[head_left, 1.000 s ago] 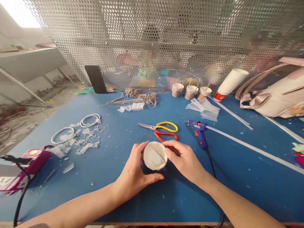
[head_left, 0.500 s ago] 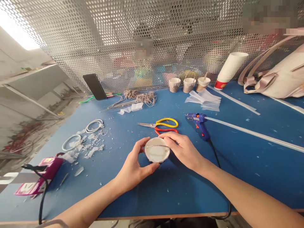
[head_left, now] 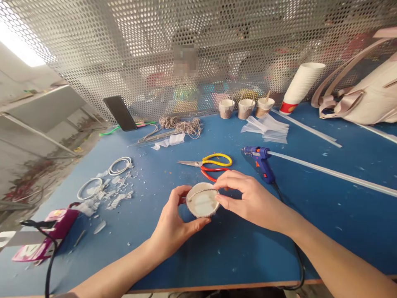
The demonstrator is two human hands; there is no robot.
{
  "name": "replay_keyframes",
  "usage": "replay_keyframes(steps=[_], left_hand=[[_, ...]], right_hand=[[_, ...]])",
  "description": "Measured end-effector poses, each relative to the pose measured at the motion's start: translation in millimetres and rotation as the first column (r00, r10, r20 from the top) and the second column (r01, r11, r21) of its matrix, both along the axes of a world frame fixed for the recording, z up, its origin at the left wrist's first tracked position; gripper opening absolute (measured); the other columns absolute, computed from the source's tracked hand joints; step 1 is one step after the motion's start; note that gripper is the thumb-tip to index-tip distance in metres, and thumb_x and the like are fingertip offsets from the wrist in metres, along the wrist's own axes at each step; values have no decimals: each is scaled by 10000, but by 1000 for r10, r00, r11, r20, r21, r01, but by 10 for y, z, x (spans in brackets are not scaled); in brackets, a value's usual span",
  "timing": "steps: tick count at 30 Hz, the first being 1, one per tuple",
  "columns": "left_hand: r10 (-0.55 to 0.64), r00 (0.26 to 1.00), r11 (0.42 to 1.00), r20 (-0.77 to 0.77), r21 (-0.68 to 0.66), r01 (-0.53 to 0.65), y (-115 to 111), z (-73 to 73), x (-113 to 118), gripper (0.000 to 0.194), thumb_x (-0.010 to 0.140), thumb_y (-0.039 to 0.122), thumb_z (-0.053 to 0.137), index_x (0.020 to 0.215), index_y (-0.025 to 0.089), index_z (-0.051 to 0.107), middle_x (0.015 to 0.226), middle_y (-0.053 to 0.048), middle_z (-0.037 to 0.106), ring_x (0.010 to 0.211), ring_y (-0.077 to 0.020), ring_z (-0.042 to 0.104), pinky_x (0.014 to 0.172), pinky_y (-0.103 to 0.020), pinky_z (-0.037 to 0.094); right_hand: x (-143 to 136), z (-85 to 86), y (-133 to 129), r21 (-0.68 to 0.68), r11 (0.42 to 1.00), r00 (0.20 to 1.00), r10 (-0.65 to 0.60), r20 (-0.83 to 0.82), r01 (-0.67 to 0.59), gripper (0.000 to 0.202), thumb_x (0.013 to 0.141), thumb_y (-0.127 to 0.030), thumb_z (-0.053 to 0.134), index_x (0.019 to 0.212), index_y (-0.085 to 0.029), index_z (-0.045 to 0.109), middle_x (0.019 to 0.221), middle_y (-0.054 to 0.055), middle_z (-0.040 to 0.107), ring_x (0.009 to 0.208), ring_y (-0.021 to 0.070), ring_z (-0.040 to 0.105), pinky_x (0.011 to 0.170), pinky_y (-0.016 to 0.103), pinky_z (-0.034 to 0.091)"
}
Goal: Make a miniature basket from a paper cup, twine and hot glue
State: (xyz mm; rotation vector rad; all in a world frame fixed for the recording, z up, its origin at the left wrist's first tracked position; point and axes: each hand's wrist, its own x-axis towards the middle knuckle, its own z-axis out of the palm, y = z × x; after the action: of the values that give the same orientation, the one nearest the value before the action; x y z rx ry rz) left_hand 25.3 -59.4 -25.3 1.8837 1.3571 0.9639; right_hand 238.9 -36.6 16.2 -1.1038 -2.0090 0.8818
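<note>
A small white paper cup with a rough edge is tilted so that its inside faces me. A thin twisted cord arches across its mouth like a handle. My left hand is closed around the cup's left side, thumb below and fingers behind. At the cup's right rim, my right hand grips with thumb and index finger, close to the cord's end. Just beyond the cup lie scissors with yellow and red handles. To the right, a blue glue gun rests with a long glue stick in it.
Three cord-wrapped cups, stacked paper cups and a bag stand by the perforated screen. Cord bundles, a phone, white rings, scraps and a magenta box are leftward.
The cup has come slightly nearer and turned, its cord now arching higher. My right hand has shifted from over the far rim to the cup's right edge, its fingers more bent.
</note>
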Motion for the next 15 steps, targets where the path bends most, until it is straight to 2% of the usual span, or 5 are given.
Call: replay_keyframes(steps=[3,6,10,15], left_hand=[[-3,998,995,-63,96,9,-8,-11,3,549,677,420,749,1101,237,453,983,-42,610,864,-196,621,738,-335,534],[-39,996,983,-83,178,54,5,-30,0,529,717,457,709,1120,242,442,976,-40,594,815,-178,614,697,-314,543],[-56,992,967,-113,243,82,25,-65,-14,514,747,465,675,1139,240,429,988,-46,578,784,-165,596,677,-305,543],[-76,989,948,-128,297,112,35,-62,-19,484,767,439,664,1133,232,425,1015,-62,576,805,-166,594,666,-296,535]], right_hand=[[52,54,-6,-27,998,994,65,83,-63,126,881,-166,539,909,-207,656,946,20,637,879,143,601,810,269,476],[49,73,-23,13,995,985,98,143,-101,168,924,-168,476,925,-198,642,940,37,611,831,137,599,770,266,487],[-6,24,-37,120,987,976,82,200,-107,184,940,-179,436,961,-176,619,929,62,591,799,154,603,732,288,505],[-63,-72,-51,185,979,966,31,256,-81,237,969,-186,342,952,-146,575,915,76,571,731,154,606,649,291,500]])
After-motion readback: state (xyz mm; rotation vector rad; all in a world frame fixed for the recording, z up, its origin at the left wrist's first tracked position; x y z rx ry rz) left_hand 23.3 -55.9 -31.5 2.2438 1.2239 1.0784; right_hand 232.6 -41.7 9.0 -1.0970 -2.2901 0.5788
